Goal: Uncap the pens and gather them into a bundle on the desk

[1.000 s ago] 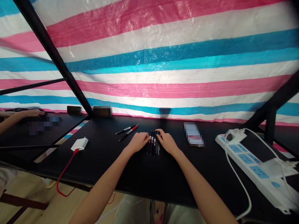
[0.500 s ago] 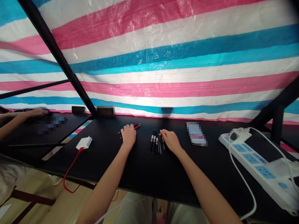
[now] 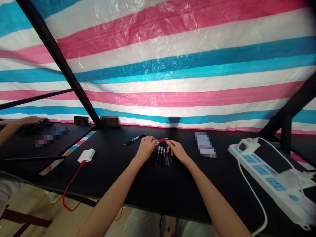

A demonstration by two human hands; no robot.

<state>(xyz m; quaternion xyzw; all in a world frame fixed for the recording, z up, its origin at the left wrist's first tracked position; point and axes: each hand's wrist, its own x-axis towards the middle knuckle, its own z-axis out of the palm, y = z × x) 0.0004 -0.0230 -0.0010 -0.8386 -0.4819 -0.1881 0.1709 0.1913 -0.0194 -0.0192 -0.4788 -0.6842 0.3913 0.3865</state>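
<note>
A red pen (image 3: 162, 140) is held above the table between my two hands. My left hand (image 3: 146, 148) has closed fingers around its left end. At the pen's other end are the bent fingers of my right hand (image 3: 178, 150), which seem to pinch its tip. Just below the red pen lies a row of several black pens (image 3: 161, 155) with pale bands, partly hidden by my hands. Thin pen refills (image 3: 168, 160) rest along the right side of that row. One black pen (image 3: 134, 139) lies slanted on the table to the left of my left hand.
On the black table (image 3: 158, 187), a phone (image 3: 205, 144) lies to the right, beside a white power strip (image 3: 261, 174) with cables. A white charger (image 3: 86, 155) with a red cable is at left. Another person's hand (image 3: 32, 120) is far left. Behind hangs a striped sheet (image 3: 158, 82).
My left hand has moved right with the red pen, bringing it over the pen row. The black pen beneath that hand is now uncovered. My right hand has met the red pen's end.
</note>
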